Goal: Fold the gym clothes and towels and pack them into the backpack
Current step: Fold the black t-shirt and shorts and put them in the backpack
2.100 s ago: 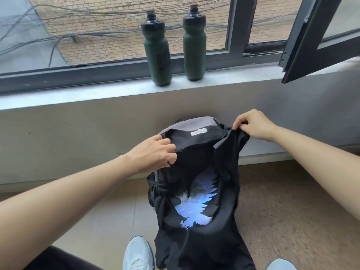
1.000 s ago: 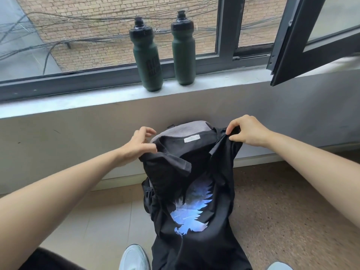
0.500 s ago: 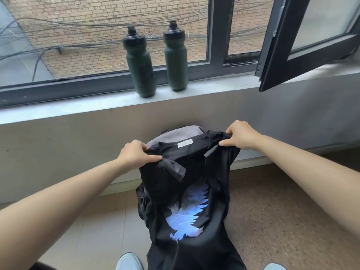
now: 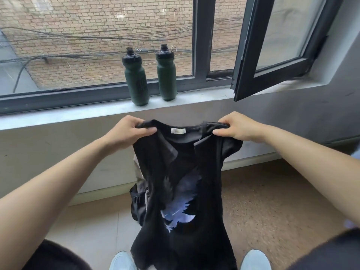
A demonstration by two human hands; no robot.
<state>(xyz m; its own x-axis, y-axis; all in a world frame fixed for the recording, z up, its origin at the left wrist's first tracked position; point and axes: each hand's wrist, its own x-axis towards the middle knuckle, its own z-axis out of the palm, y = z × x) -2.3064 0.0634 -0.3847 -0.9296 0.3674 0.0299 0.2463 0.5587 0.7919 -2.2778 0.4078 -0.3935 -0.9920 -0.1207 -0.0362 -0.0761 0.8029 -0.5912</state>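
Note:
A black T-shirt (image 4: 181, 191) with a pale blue wing print hangs in front of me, held up by its shoulders. My left hand (image 4: 126, 133) pinches the left shoulder and my right hand (image 4: 237, 127) pinches the right shoulder, both level with the collar and its white label. Behind the shirt, low on the left, part of the dark backpack (image 4: 137, 201) with a grey panel shows against the wall; most of it is hidden by the shirt.
Two dark green bottles (image 4: 136, 78) (image 4: 166, 75) stand on the window sill (image 4: 58, 115) above the backpack. An open window sash (image 4: 272, 47) juts inward at the upper right. My light shoes (image 4: 255, 260) rest on the floor below.
Both hands took the shirt by its shoulders and lifted it up off the backpack. The shirt now hangs free and the view has tilted upward.

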